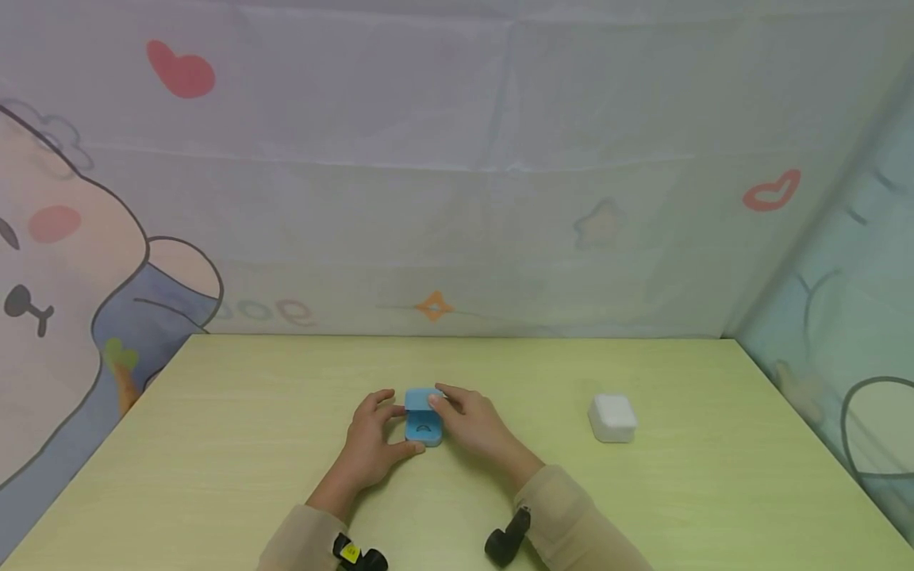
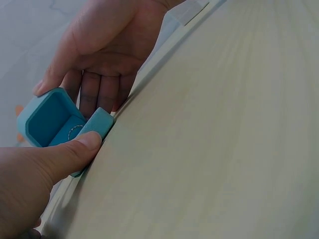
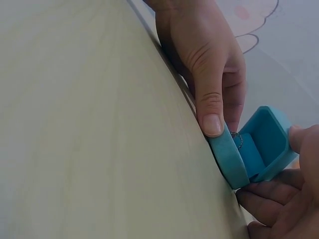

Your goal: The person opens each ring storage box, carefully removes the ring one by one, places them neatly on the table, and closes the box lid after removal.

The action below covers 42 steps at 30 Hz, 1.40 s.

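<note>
A small blue ring box (image 1: 424, 418) stands on the table with its lid (image 2: 47, 117) raised. In its blue cushion sits a thin ring (image 3: 239, 140), the upper arc showing. My left hand (image 1: 366, 446) grips the base from the left, thumb on the front wall and fingers reaching round the far side. From the right, my right hand (image 1: 481, 430) holds the lid, its thumb on the lid's edge. Its other fingers extend beside and behind the box, partly hidden by it.
A white rounded box (image 1: 612, 418) sits to the right on the pale wood-grain table (image 1: 685, 492). Behind the table's far edge hangs a printed cloth (image 1: 443, 214), and another (image 1: 850, 317) on the right. Black wrist devices (image 1: 508, 539) are on both sleeves.
</note>
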Each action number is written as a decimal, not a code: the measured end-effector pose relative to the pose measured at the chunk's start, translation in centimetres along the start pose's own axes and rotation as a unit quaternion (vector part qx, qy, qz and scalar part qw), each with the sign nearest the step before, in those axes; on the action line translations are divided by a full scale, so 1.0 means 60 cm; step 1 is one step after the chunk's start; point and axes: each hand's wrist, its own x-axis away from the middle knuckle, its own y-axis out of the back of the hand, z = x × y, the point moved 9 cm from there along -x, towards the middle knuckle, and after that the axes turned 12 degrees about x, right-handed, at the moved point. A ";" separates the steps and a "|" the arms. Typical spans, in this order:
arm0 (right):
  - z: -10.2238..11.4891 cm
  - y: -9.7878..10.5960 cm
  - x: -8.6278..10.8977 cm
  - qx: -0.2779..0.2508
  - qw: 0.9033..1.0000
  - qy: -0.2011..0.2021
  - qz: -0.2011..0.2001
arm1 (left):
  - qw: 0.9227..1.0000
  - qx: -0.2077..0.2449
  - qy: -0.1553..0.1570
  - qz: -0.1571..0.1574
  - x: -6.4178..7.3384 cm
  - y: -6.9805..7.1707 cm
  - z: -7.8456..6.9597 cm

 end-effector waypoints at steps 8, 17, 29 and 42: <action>-0.004 -0.001 0.001 -0.006 1.000 -0.012 -0.002 | 1.000 -0.001 0.005 0.002 0.000 -0.001 0.002; -0.013 -0.002 0.000 -0.009 1.000 -0.025 -0.011 | 1.000 0.002 0.011 0.003 0.002 -0.001 0.002; -0.010 0.001 0.003 -0.021 0.999 -0.032 -0.024 | 1.000 0.001 0.013 0.003 0.002 0.000 0.004; -0.009 -0.005 0.002 -0.028 0.999 -0.019 -0.014 | 1.000 -0.001 0.016 0.005 0.002 0.000 0.005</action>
